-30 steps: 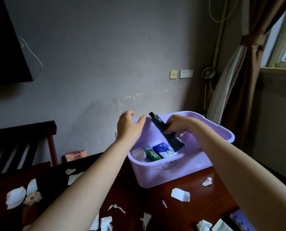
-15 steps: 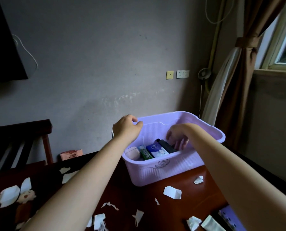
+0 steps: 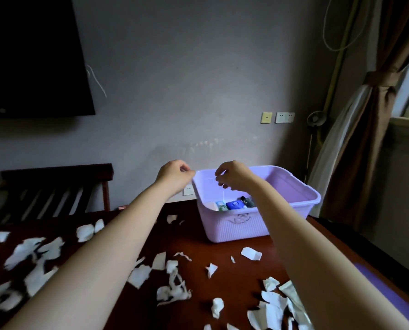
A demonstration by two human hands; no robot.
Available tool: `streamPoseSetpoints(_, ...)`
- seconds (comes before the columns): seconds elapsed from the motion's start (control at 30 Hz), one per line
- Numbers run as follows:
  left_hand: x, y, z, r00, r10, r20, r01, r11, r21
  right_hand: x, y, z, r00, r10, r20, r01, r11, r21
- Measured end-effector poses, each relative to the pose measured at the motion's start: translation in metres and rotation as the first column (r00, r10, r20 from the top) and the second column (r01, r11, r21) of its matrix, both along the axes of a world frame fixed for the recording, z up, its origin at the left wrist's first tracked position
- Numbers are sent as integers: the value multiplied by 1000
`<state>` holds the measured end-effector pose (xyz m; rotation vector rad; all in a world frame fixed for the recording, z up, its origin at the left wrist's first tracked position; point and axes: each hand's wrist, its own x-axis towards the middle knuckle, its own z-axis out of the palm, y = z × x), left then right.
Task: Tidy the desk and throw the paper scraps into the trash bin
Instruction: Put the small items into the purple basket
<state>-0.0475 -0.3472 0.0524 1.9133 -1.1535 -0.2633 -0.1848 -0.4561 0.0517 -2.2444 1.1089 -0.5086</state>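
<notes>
A lilac plastic basket (image 3: 301,186) stands at the far side of the dark red desk (image 3: 222,248). Inside lie a dark tube (image 3: 247,201), a blue pack (image 3: 234,205) and a green-and-white tube (image 3: 221,206). My left hand (image 3: 173,176) hovers at the basket's left rim, fingers curled, holding nothing. My right hand (image 3: 234,176) is raised above the basket's left half, fingers loosely curled and empty. Several white paper scraps (image 3: 172,287) litter the desk in front of and to the left of the basket. No trash bin is in view.
A purple flat object (image 3: 389,291) lies at the desk's right edge. A dark wooden slatted chair back (image 3: 55,186) stands at the far left. A black screen (image 3: 32,55) hangs on the wall; a curtain (image 3: 370,139) hangs at the right.
My right hand laid the dark tube in the basket, let go and rose above it. My left hand came off the basket's rim. The view has swung down and left, showing more scraps.
</notes>
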Motion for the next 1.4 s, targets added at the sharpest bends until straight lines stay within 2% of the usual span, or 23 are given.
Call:
streamPoseSetpoints(0.07,13,28,9,1000,11,-10,-11,1000,21,11,28,9,998,40,50,-37,998,-42)
streamPoseSetpoints(0.13,27,59,15,1000,27,-14,-26,999,48,25,56,17,996,87,37,-83,992,-97)
streamPoseSetpoints(0.33,66,156,21,993,117,-33,-112,986,124,61,139,24,958,214,-190,-253,944,-213)
streamPoseSetpoints(0.5,93,224,14,980,192,-42,-184,973,142,93,193,13,928,264,-261,-325,919,-225)
streamPoseSetpoints(0.73,145,277,-32,954,263,-142,-226,946,232,150,218,-52,894,264,-361,-325,938,-118)
streamPoseSetpoints(0.87,175,290,-63,945,309,-108,-267,919,292,184,215,-81,896,208,-393,-254,965,-69)
streamPoseSetpoints(1.03,201,295,-95,940,332,-78,-299,913,278,216,210,-105,866,84,-492,-196,964,-179)
streamPoseSetpoints(1.27,210,292,-111,919,393,-20,-388,913,126,229,207,-110,895,-21,-445,-96,966,-238)
streamPoseSetpoints(1.33,209,290,-110,920,391,-7,-389,916,98,230,205,-109,933,-22,-360,-65,971,-230)
streamPoseSetpoints(1.4,203,289,-108,924,380,-28,-378,924,64,228,209,-106,978,-17,-209,-26,979,-203)
